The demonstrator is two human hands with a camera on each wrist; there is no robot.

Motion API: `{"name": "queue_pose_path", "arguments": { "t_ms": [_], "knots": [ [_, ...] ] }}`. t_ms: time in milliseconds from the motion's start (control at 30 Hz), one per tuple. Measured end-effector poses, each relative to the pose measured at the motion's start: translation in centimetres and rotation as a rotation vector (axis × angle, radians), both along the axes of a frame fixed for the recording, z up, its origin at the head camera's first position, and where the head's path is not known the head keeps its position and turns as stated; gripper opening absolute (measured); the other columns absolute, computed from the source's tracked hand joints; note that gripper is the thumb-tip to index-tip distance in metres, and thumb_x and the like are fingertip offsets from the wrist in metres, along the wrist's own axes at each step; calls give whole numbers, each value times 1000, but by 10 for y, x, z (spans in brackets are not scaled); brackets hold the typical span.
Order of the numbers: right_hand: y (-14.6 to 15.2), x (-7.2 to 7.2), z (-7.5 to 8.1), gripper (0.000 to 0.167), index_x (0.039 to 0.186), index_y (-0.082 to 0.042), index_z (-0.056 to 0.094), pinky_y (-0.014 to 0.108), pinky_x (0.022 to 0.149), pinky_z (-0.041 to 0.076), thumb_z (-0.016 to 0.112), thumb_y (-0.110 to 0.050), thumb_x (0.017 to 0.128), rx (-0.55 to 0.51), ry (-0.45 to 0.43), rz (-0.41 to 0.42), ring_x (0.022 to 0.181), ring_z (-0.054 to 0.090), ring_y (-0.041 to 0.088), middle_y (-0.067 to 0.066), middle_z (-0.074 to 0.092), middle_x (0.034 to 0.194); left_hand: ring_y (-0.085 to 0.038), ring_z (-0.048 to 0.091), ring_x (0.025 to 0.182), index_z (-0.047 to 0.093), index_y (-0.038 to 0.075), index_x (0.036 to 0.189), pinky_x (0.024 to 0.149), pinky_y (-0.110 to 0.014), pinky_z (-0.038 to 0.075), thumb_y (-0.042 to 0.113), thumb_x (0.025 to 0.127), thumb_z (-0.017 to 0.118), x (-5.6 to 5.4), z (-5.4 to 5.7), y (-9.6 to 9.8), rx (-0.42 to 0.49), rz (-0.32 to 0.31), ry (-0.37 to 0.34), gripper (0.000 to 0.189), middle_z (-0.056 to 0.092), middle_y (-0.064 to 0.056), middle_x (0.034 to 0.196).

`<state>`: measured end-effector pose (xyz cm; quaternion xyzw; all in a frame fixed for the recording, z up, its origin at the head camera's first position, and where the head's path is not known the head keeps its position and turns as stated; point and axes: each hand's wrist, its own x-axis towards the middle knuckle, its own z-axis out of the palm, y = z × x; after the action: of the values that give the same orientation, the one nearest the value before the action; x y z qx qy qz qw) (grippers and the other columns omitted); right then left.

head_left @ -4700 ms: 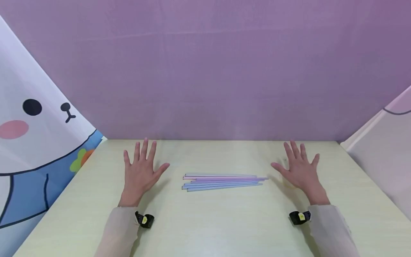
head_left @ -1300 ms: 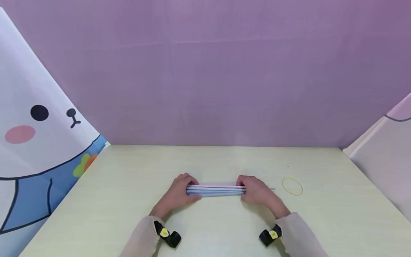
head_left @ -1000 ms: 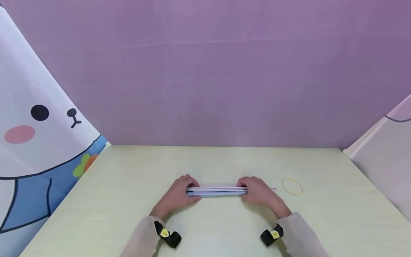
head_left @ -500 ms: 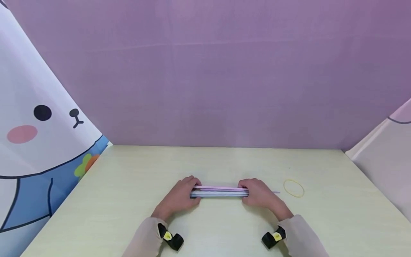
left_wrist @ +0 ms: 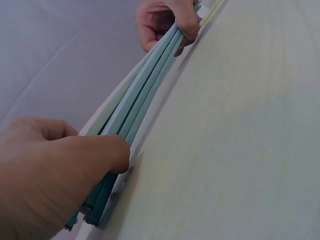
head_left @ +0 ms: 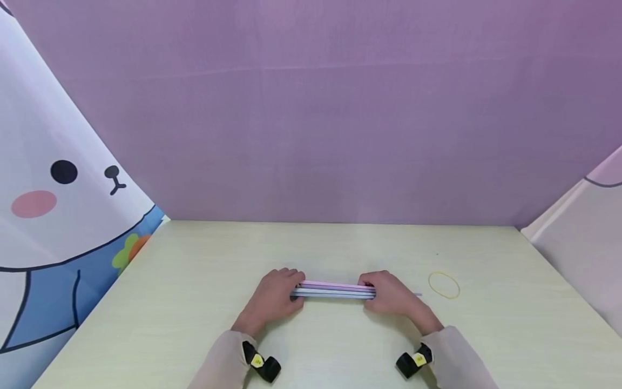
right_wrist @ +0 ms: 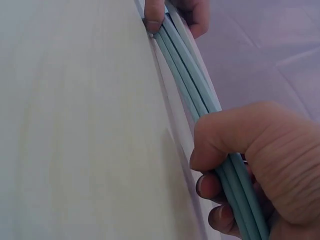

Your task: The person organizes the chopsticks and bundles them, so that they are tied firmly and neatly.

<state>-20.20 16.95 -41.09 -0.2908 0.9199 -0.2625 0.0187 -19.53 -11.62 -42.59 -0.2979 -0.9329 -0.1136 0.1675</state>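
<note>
A bundle of long, thin pastel sticks point(head_left: 335, 290), pink, lilac and pale blue, lies crosswise between my two hands. Around its left end my left hand point(head_left: 277, 294) grips, the thumb on the near side and the fingers on the far side. My right hand point(head_left: 391, 294) grips the right part the same way; one stick pokes out past it. In the left wrist view, the dark stick ends point(left_wrist: 92, 215) stick out below my thumb, slightly uneven. The right wrist view shows my curled fingers point(right_wrist: 222, 217) under the sticks point(right_wrist: 190, 75).
A yellow rubber band point(head_left: 430, 281) lies on the pale wooden table point(head_left: 340, 346), right of my right hand. Behind the table hangs a purple cloth point(head_left: 311, 135). A cloth with a cartoon print point(head_left: 87, 227) borders the left side.
Earlier both hands were spread apart with the sticks loose on the table. Now both hands grip them, gathered more tightly. Lately the left hand has shifted slightly right; the rubber band came into view.
</note>
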Motion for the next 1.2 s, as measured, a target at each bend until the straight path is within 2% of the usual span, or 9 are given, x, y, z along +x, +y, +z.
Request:
{"name": "queue_pose_path", "arguments": {
  "t_ms": [200, 433, 567, 767, 967, 1100, 1200],
  "knots": [
    [-1, 2, 3, 21, 76, -17, 59, 21, 60, 38, 64, 0, 65, -19, 3, 0, 62, 44, 4, -10, 56, 70, -9, 49, 69, 56, 17, 89, 67, -27, 44, 24, 72, 72, 2, 4, 2, -77, -1, 67, 25, 58, 8, 78],
    [-1, 4, 10, 22, 77, -18, 60, 19, 57, 38, 63, 0, 64, -60, 41, -7, 61, 44, 2, -11, 57, 70, -14, 53, 75, 53, 16, 92, 67, -28, 41, 32, 75, 74, 2, 11, 6, -169, 9, 257, 31, 59, 3, 85],
    [1, 4, 13, 22, 77, -17, 59, 19, 55, 38, 63, 0, 64, -86, 43, 3, 59, 43, 1, -10, 56, 70, -15, 51, 76, 53, 16, 92, 68, -28, 39, 32, 74, 74, 1, 13, 7, -186, 23, 332, 33, 57, 2, 84],
    [0, 7, 22, 21, 80, -15, 61, 20, 54, 39, 63, 1, 66, -81, 28, -3, 60, 45, 2, -7, 60, 74, -16, 52, 76, 53, 14, 93, 69, -29, 41, 34, 73, 76, 4, 16, 10, -198, 65, 404, 37, 56, 1, 85],
    [-1, 11, 33, 20, 82, -14, 63, 20, 56, 39, 64, 0, 67, -64, 63, -10, 62, 46, 3, -7, 62, 77, -17, 53, 70, 52, 13, 85, 64, -29, 41, 29, 70, 80, 6, 21, 14, -179, 101, 489, 35, 58, 0, 79],
    [-1, 15, 41, 21, 85, -14, 66, 20, 58, 40, 65, -1, 69, -65, 105, 0, 63, 47, 2, -7, 64, 78, -16, 52, 63, 54, 12, 79, 61, -28, 40, 22, 71, 79, 6, 25, 14, -187, 109, 578, 28, 57, 0, 72],
    [-2, 16, 49, 22, 88, -13, 68, 21, 60, 42, 66, -1, 70, -65, 141, -4, 65, 49, 2, -6, 65, 81, -16, 52, 57, 58, 11, 75, 57, -28, 40, 19, 75, 76, 5, 34, 16, -167, 110, 666, 20, 58, -1, 66]
  ]
}}
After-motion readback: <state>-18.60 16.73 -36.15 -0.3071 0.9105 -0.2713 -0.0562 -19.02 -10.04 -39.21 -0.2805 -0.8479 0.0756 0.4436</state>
